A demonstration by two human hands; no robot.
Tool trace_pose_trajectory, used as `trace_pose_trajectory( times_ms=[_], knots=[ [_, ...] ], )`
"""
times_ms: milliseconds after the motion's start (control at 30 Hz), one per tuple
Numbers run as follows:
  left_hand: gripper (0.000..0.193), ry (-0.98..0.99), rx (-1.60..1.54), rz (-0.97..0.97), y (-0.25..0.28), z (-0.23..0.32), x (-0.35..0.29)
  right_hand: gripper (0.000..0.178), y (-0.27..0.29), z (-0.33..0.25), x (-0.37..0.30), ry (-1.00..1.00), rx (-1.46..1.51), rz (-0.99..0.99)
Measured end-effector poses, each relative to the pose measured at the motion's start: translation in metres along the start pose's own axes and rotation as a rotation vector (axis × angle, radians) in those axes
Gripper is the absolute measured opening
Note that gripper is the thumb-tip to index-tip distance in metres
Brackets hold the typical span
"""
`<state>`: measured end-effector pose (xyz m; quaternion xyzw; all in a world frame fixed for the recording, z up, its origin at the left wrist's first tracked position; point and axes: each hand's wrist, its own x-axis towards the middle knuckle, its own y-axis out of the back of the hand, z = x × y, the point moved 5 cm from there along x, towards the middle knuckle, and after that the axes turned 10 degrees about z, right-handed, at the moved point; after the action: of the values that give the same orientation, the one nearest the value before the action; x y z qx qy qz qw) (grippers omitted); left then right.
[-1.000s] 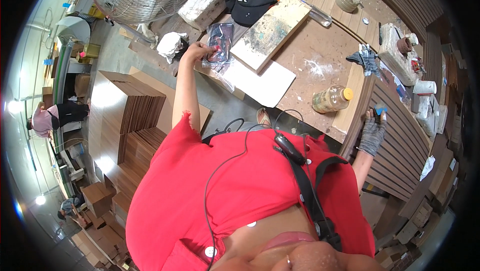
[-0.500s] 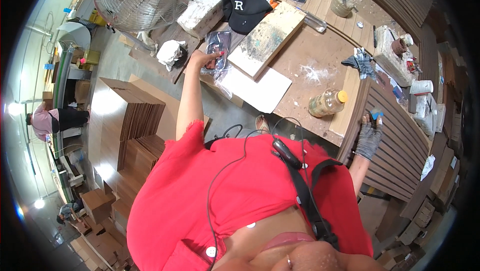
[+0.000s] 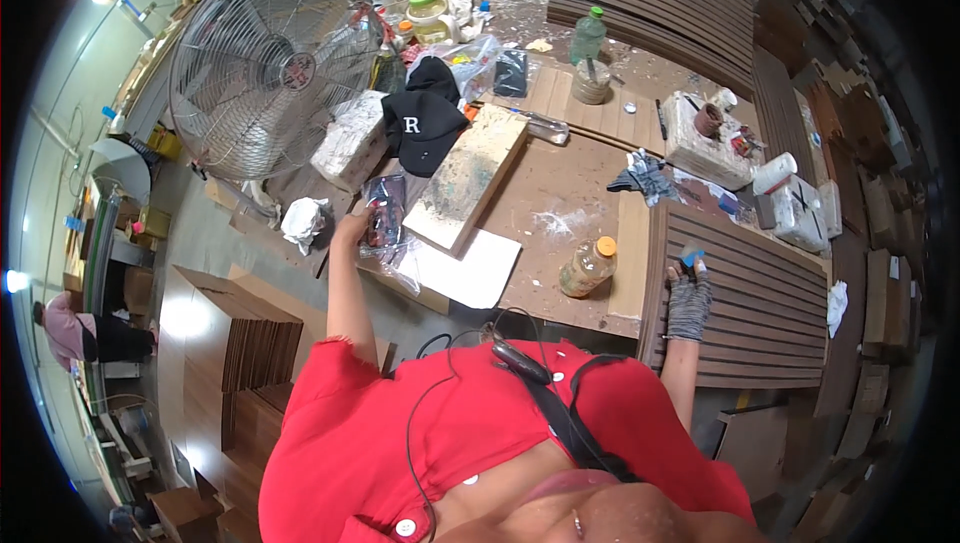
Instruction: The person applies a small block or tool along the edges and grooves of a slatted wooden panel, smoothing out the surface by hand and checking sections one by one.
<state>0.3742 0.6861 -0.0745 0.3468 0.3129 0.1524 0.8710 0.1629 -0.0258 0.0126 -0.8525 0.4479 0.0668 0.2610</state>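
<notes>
My left hand (image 3: 350, 230), bare, is closed at the left edge of a clear plastic bag (image 3: 386, 211) with something dark inside. Its fingers are partly hidden there. Beside the bag lie a paint-stained board (image 3: 462, 183) and a white sheet (image 3: 478, 268). My right hand (image 3: 688, 311) wears a grey glove with bare fingertips and rests over a brown slatted panel (image 3: 755, 308). A small blue piece (image 3: 691, 259) shows at its fingertips; its kind is unclear. Left of that panel stands a bottle with an orange cap (image 3: 588, 268).
A large fan (image 3: 290, 68) stands at the far left, near a black cap (image 3: 420, 123) and a crumpled white cloth (image 3: 304, 224). Grey gloves (image 3: 645, 179) and white stained blocks (image 3: 705, 140) lie beyond the panel. Stacked brown boards (image 3: 225, 333) stand at my left.
The view has tilted, so more of the far table and fan shows. My left hand's fingers, earlier across the top of the bag, are now at its left edge. My right hand stays over the panel.
</notes>
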Motion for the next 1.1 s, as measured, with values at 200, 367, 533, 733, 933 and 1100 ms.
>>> trace_pose_trajectory(
  times_ms=[200, 367, 533, 733, 933, 1100],
  knots=[
    [0.048, -0.027, -0.185, 0.021, -0.008, -0.011, 0.011, 0.033, 0.011, -0.001, 0.014, -0.005, 0.029, 0.015],
    [0.059, -0.127, 0.047, 0.129, -0.007, -0.016, 0.019, 0.034, -0.001, 0.006, 0.012, -0.075, -0.003, -0.061],
    [0.054, -0.013, -0.291, 0.019, -0.019, -0.019, 0.019, 0.035, -0.002, -0.002, 0.014, -0.064, -0.004, 0.001],
    [0.076, -0.018, -0.157, 0.056, -0.01, -0.021, 0.013, 0.036, 0.002, -0.004, 0.01, -0.085, -0.006, 0.013],
    [0.065, -0.037, -0.23, 0.136, -0.009, -0.031, 0.016, 0.037, -0.001, -0.005, 0.009, -0.098, -0.004, 0.01],
    [0.049, -0.08, -0.283, 0.097, -0.004, -0.029, 0.006, 0.036, -0.004, -0.003, 0.007, -0.114, -0.031, 0.054]
  ],
)
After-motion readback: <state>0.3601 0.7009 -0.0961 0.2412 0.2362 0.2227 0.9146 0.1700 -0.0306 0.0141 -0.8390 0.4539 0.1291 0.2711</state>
